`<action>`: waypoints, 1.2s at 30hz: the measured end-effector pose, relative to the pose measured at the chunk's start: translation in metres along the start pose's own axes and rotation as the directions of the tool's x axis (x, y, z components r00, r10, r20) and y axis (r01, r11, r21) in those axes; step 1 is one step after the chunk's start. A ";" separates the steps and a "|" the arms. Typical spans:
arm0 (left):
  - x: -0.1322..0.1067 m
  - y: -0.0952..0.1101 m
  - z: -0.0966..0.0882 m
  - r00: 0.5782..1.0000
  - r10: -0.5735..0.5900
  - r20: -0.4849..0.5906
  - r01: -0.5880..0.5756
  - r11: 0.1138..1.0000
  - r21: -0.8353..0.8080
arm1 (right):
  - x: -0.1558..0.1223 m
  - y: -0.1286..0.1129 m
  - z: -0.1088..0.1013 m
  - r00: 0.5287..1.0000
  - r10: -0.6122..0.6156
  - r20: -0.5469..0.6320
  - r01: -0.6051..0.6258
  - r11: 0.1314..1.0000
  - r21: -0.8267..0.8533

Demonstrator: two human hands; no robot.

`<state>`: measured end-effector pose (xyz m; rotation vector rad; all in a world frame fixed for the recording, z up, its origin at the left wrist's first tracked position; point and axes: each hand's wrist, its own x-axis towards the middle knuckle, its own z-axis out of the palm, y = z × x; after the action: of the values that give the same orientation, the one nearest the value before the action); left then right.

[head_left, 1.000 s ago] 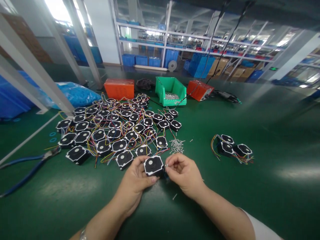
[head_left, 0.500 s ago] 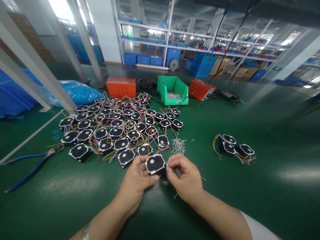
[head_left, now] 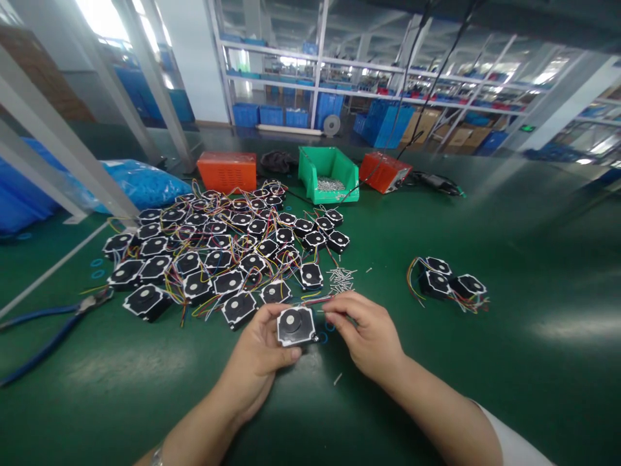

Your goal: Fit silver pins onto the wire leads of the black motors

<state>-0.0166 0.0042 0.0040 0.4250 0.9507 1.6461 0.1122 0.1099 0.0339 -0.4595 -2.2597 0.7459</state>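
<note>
Green bench [head_left: 509,388] fills the view. Big pile of black motor units [head_left: 213,252] with coloured wires spread left of centre, mid-distance. Blue plastic bag [head_left: 140,184] far left. Far edge, left to right: orange box [head_left: 227,171], green bin [head_left: 327,173] with small metal parts inside, second orange box [head_left: 385,172]. Small group of three motor units [head_left: 449,283] sits on the right, well apart from the pile. Blue-handled pliers [head_left: 48,323] lie near left. Loose metal pins [head_left: 342,279] are scattered just right of the pile's near edge, just beyond the hands.

Left hand [head_left: 257,356] grips one motor unit [head_left: 294,325] near centre, thumb on its near edge, fingers wrapped under; white disc faces up. Unit is held just above the bench, near side of the pile. Right hand [head_left: 371,336] is just right of it, thumb and forefinger pinched together at the unit's upper right corner; what they pinch is too small to tell. One stray pin [head_left: 338,379] lies on the bench between the wrists.
</note>
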 end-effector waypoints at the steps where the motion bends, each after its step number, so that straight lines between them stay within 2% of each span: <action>1: 0.000 0.000 0.001 1.000 -0.006 0.005 0.006 1.000 0.006 | 0.000 -0.001 0.000 1.000 -0.025 -0.011 0.025 1.000 -0.001; 5: -0.002 -0.002 0.003 0.999 -0.038 0.013 0.037 0.998 0.048 | -0.002 -0.003 0.003 0.996 -0.066 -0.064 0.067 0.998 0.002; 11: -0.001 -0.004 0.002 0.999 -0.033 0.026 0.031 0.995 0.096 | -0.005 0.000 0.005 0.994 -0.089 -0.058 0.089 0.996 0.003; 16: -0.002 -0.008 0.000 0.998 -0.038 0.052 0.033 0.994 0.103 | -0.005 0.000 0.008 0.993 -0.048 -0.107 0.048 0.999 -0.001; 19: -0.002 -0.009 0.000 0.998 -0.033 0.060 0.027 0.995 0.093 | -0.004 -0.001 0.007 0.996 -0.053 -0.072 0.050 0.998 -0.040; 24: -0.003 -0.006 0.003 0.999 -0.026 0.034 0.023 0.996 0.081 | -0.003 -0.003 0.005 0.989 -0.145 -0.022 0.142 0.983 -0.116; 28: -0.004 -0.006 0.004 0.999 -0.025 0.021 0.023 0.996 0.090 | -0.005 -0.005 0.005 0.993 -0.100 -0.061 0.094 0.991 -0.090; 30: -0.004 -0.007 0.003 0.999 -0.030 0.026 0.028 0.996 0.087 | -0.005 -0.004 0.006 0.994 -0.098 -0.044 0.093 0.992 -0.089; 36: -0.005 -0.006 0.002 0.997 -0.044 0.056 0.040 0.997 0.066 | -0.005 -0.002 0.006 0.967 -0.253 0.020 0.254 0.960 -0.115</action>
<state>-0.0094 0.0007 0.0014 0.4902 0.9658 1.5603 0.1106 0.1036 0.0288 -0.2146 -2.3192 0.4863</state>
